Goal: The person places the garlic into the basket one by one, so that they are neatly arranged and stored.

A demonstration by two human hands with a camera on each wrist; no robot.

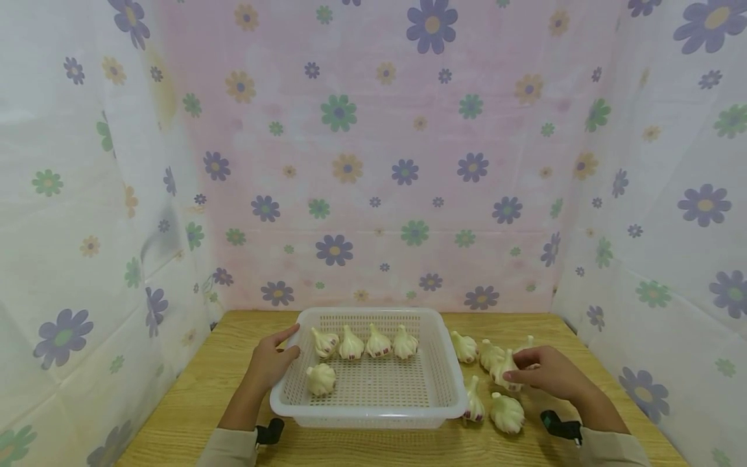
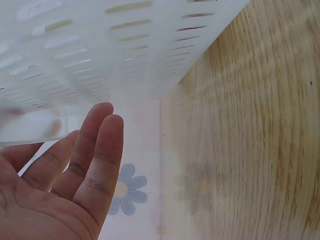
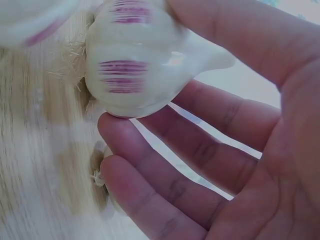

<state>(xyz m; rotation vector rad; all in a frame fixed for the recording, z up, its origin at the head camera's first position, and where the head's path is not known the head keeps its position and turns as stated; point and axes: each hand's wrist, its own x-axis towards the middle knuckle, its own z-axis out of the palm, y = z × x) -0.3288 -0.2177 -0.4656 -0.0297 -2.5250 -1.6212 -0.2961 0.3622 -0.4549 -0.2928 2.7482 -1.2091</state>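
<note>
A white plastic basket (image 1: 373, 412) with slotted sides stands on the wooden table. Several garlic bulbs are in it: a row along the back, and one garlic bulb (image 1: 321, 379) at the front left. My left hand (image 1: 271, 360) holds the basket's left rim; in the left wrist view its fingers (image 2: 107, 145) lie beside the outer wall. To the right of the basket, my right hand (image 1: 545, 371) pinches a garlic bulb (image 3: 130, 65) between thumb and fingers, its stem towards the palm. Whether that bulb still touches the table cannot be told.
More garlic bulbs lie on the table right of the basket, including one near the front (image 1: 508, 413) and one by the basket's back right corner (image 1: 464, 347). Flowered cloth (image 1: 385, 194) hangs behind the table (image 1: 192, 402) and on both sides.
</note>
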